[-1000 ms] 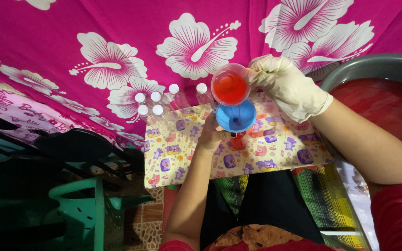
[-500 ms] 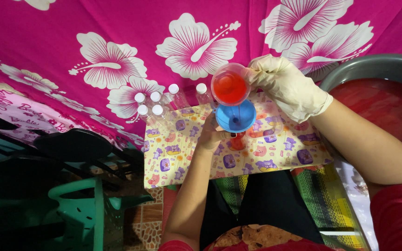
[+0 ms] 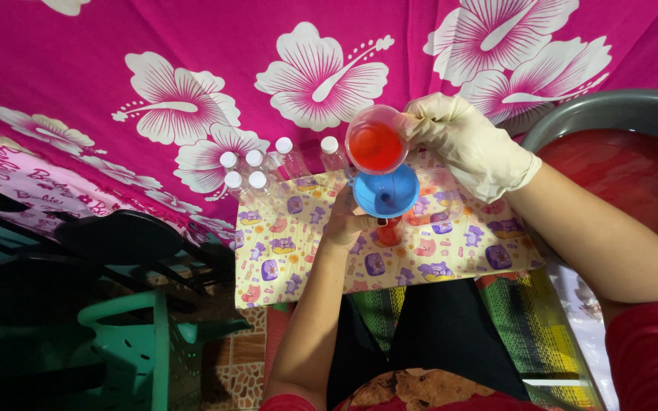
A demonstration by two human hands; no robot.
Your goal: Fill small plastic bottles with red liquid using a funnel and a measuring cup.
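A clear cup (image 3: 376, 140) of red liquid is gripped at its rim by the gloved right hand (image 3: 467, 144) and held tilted just above a blue funnel (image 3: 386, 191). The funnel is seated in the mouth of a small bottle (image 3: 388, 230), which is grasped by the bare left hand (image 3: 346, 221) and stood on a patterned sheet (image 3: 451, 236) laid over the tabletop. Red liquid is visible in the bottle; its level cannot be read exactly. The cup is seen to be nearly full, so the pour is judged to be at an early stage.

Six white-capped bottles (image 3: 257, 180) are grouped just beyond the sheet, against a pink flowered cloth (image 3: 192, 68); these are judged finished, though their contents cannot be made out. A grey basin (image 3: 611, 110) holding more red liquid stands at the right, so further filling is judged possible.
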